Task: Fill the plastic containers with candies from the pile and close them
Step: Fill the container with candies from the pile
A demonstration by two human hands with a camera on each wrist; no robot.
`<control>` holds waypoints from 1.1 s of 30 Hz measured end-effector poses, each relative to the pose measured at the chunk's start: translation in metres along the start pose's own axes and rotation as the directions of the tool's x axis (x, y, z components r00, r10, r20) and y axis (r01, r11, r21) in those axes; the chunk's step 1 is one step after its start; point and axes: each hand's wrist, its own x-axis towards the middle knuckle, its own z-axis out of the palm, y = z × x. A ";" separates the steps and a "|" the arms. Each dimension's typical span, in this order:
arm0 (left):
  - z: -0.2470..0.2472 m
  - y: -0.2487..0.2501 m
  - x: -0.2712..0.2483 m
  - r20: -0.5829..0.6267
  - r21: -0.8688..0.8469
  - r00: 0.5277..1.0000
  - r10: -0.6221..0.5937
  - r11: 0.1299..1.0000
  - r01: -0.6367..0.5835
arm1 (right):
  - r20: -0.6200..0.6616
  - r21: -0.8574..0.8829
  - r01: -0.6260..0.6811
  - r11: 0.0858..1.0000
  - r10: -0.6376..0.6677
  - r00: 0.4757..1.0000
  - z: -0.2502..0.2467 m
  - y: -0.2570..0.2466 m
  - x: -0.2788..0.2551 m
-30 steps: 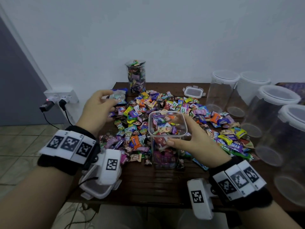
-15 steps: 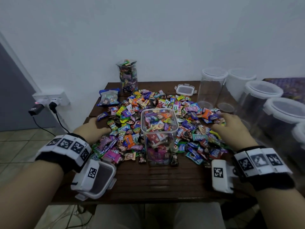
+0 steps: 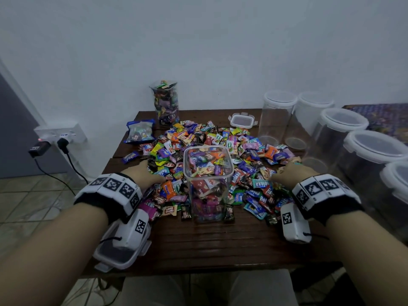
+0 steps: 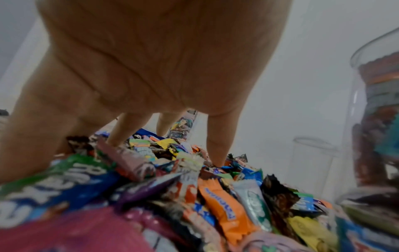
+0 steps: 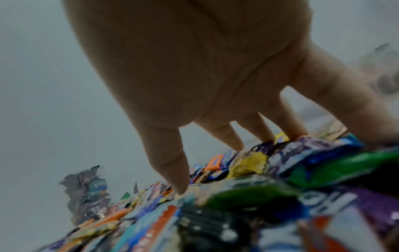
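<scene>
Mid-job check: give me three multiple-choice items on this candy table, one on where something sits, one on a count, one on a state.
1. Where does the loose lid at the back lie?
A. left of the empty jars
B. on the open container
C. on the floor

2. How many hands touch the candy pile?
A. none
B. one
C. two

3. What state is the middle container in?
A. empty, closed
B. nearly full, open
C. tipped over

Answers: 1 A, it sits on the table beside the nearest empty jar. 2 C, the left hand and right hand both rest spread fingers on wrappers. 3 B, candies reach near its uncovered rim.
</scene>
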 end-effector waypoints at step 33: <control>-0.006 0.031 -0.015 -0.191 0.154 0.942 0.276 0.956 -0.249 | -0.146 -0.088 0.382 0.920 -0.391 0.909 -0.006 -0.030 -0.002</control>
